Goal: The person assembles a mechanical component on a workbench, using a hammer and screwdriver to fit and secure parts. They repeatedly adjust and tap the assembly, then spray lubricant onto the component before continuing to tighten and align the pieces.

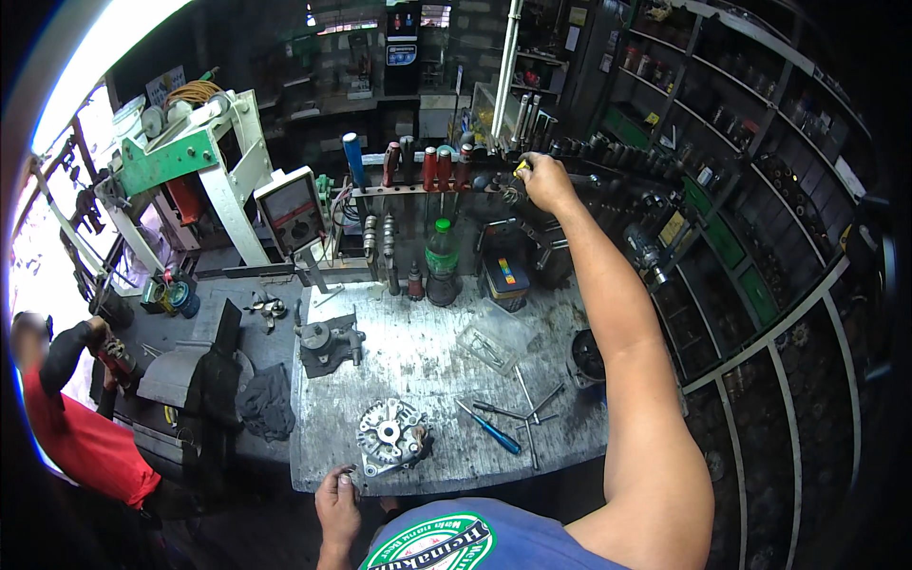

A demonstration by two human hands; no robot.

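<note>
A: From the head view, what is held?

B: The right hand (546, 180) is pinched on a small yellow-tipped tool (521, 166) at the tool rack (418, 185); light and stiff, best gripped by its handle. The left hand (337, 503) is curled on the bench edge (313, 484), near the alternator housing (389, 437).

A: Containers?

B: A green-capped bottle (441, 261), dark inside.

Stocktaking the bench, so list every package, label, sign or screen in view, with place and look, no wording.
Meter: back left of the bench, upright pale box with a reddish screen.
Bottle: back centre, dark, green cap and green label.
Box: right of the bottle, dark, with a multicoloured label.
Sign: rear wall, tall, dark, with a blue panel.
Papers: upper right wall, small yellow and white sheets.
</note>
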